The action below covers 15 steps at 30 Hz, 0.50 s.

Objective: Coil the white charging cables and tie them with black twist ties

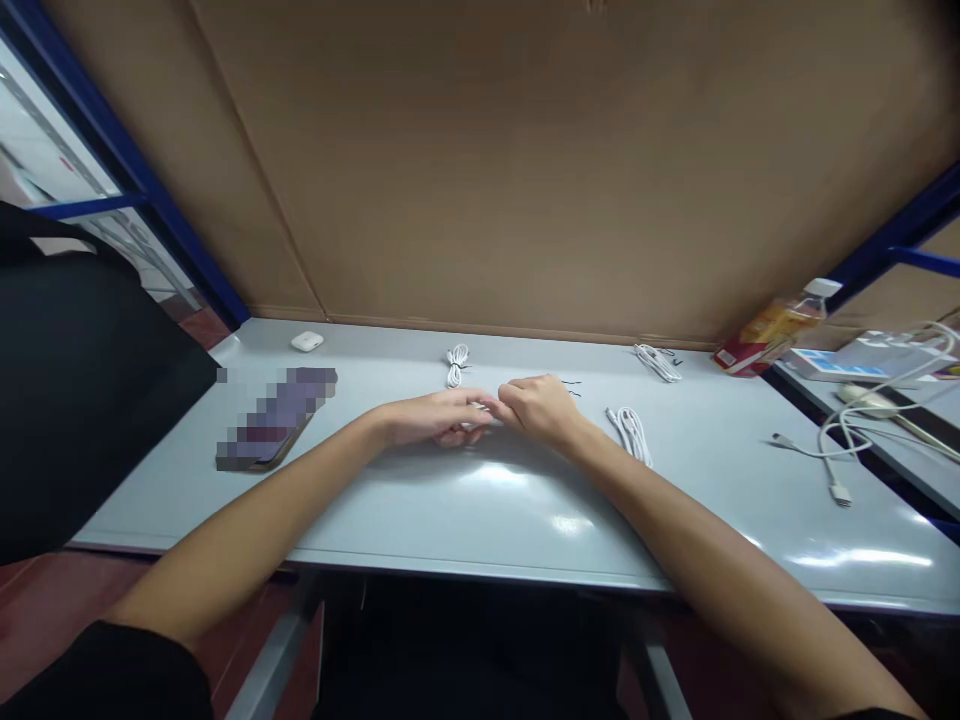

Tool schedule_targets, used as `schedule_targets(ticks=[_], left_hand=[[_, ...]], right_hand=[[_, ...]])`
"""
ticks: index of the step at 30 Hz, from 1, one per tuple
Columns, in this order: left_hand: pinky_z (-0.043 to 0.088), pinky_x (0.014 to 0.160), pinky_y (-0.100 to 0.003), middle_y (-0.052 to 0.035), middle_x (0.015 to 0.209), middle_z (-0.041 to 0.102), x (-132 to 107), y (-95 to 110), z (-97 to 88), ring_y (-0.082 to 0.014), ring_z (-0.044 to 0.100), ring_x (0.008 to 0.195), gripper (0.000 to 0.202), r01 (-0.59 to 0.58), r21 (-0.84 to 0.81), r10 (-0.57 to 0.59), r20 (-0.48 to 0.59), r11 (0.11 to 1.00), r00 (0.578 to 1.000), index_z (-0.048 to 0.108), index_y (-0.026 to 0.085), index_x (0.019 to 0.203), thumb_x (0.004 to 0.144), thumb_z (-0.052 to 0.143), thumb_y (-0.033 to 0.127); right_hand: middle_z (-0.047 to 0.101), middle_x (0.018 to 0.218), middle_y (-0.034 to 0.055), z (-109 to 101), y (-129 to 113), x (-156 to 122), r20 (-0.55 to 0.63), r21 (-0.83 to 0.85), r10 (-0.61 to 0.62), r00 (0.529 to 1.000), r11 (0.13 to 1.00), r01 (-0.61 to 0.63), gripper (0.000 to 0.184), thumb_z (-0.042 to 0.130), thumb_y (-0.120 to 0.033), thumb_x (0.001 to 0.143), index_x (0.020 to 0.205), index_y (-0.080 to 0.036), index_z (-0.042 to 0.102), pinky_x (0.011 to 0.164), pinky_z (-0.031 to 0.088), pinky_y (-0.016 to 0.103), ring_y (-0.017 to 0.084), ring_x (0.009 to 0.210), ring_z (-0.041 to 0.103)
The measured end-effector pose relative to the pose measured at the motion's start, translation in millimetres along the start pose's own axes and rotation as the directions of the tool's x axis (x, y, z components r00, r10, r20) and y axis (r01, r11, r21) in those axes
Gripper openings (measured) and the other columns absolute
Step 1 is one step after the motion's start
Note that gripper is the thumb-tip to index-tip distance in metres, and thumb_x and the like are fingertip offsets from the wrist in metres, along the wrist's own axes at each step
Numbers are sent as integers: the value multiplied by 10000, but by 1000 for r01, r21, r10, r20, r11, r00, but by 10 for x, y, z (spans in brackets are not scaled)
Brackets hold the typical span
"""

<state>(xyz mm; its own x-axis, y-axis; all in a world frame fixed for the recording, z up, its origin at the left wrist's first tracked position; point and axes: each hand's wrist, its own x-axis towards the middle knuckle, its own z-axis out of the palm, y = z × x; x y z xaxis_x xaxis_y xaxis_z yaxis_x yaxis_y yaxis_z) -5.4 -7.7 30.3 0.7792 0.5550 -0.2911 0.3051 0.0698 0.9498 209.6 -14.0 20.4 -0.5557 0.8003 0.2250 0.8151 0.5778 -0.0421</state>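
My left hand (442, 415) is over the middle of the table, its fingers reaching right and apart, with nothing visible in them. Touching its fingertips is my right hand (541, 408), whose fingers are curled closed. Whatever the right fingers may hold is hidden. Just behind my left hand lies a coiled white cable (456, 366) bound with a dark tie. Thin dark ties (572, 388) lie beside my right hand. A second coiled white cable (631, 434) rests to the right of that hand, and a third white cable bundle (658, 363) is farther back.
A phone (281, 420), partly pixelated, and a white earbud case (307, 341) are on the left of the grey table (465, 520). At the right stand a drink bottle (776, 330) and loose white cables (832, 450). A cardboard panel (487, 180) closes off the back. A black bag-like object (90, 390) is at left.
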Motion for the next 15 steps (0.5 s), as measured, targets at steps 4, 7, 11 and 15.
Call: schedule_targets(ticks=[4, 7, 11, 15], left_hand=[[345, 585, -313, -3, 767, 521, -12, -13, 23, -166, 425, 609, 371, -62, 267, 54, 36, 962, 998, 611, 257, 1102, 960, 523, 587], [381, 671, -321, -25, 839, 581, 43, -65, 59, -193, 495, 703, 317, -95, 430, 159, -115, 898, 981, 588, 248, 975, 990, 473, 543], [387, 686, -334, -47, 890, 663, 106, -151, 86, -232, 576, 741, 302, -42, 606, 229, -235, 794, 945, 574, 245, 971, 1008, 421, 503], [392, 704, -343, -76, 1013, 700, 135, -207, 107, -269, 625, 826, 310, 14, 672, 252, -297, 741, 921, 564, 252, 1042, 1015, 405, 518]], right_hand=[[714, 739, 99, 22, -42, 8, -3, -31, 6, 1000, 1000, -6, 506, 371, -403, 1046, 740, -186, 711, 574, 232, 323, 186, 599, 561], [709, 720, 115, 47, -53, 17, -17, -32, 75, 997, 997, -76, 562, 322, -404, 1057, 720, -184, 713, 574, 264, 328, 198, 581, 568], [688, 673, 111, 74, -47, 26, -4, 13, 167, 986, 986, -167, 604, 307, -442, 1063, 670, -199, 696, 581, 281, 335, 206, 565, 570], [694, 707, 119, 85, -47, 27, 14, 95, 233, 972, 968, -234, 624, 302, -481, 1063, 670, -204, 701, 623, 319, 342, 222, 620, 602]])
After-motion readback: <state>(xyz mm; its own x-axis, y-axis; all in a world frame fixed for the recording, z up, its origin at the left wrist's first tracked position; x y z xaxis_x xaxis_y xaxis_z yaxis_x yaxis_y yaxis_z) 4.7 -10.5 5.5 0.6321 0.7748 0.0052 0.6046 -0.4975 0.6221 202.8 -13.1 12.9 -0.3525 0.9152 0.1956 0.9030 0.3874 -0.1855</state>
